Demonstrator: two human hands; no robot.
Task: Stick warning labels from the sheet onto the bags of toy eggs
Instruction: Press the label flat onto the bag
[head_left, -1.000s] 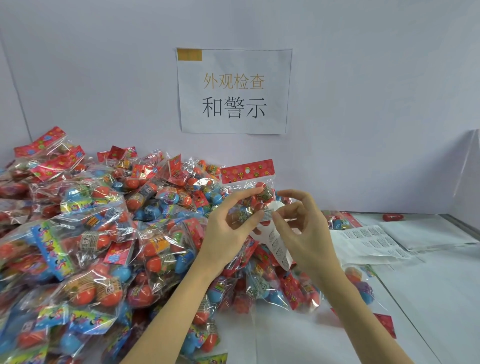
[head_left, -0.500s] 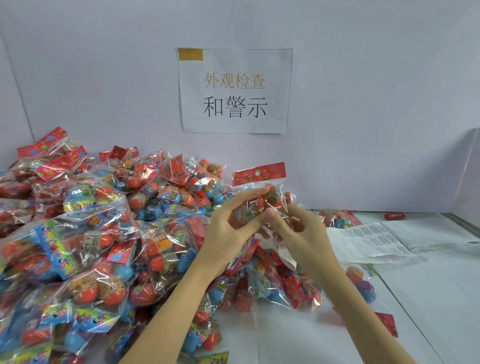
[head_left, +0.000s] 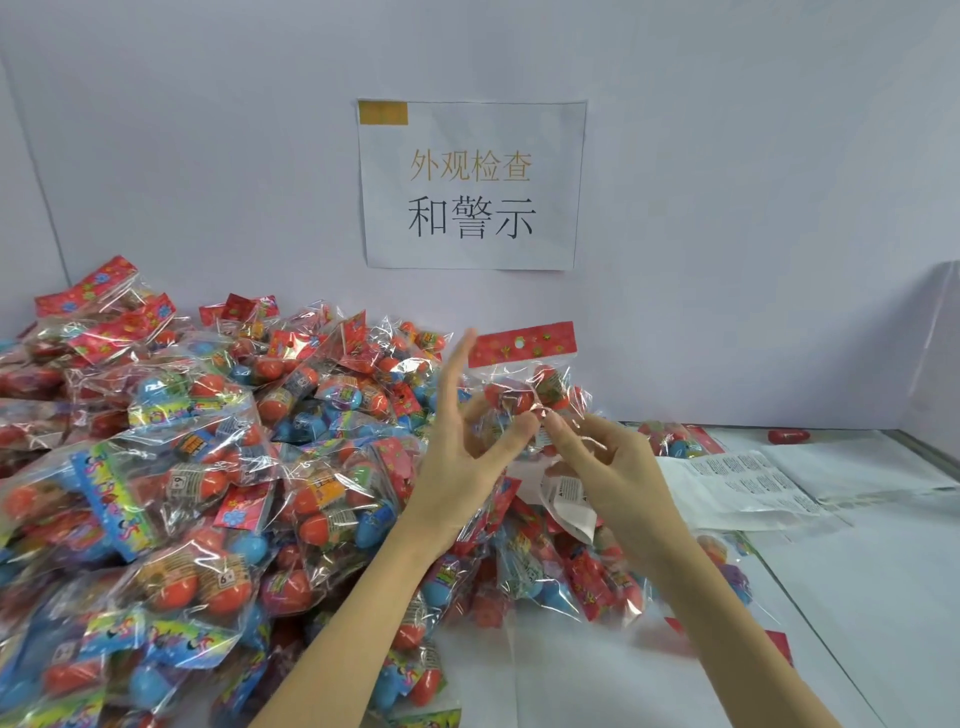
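Pinching the raised bag (head_left: 524, 395) between both hands' fingertips, right hand (head_left: 618, 483) also clutching the label strip (head_left: 569, 501) beneath

**Glossy film, matt paper**

The bags (head_left: 171, 467) are clear, crinkled plastic film, shiny with glare, topped by red printed card headers (head_left: 522, 344). The eggs (head_left: 223, 597) inside look smooth and glossy. The label sheet (head_left: 737, 483) and wall sign (head_left: 472, 187) are matt paper.
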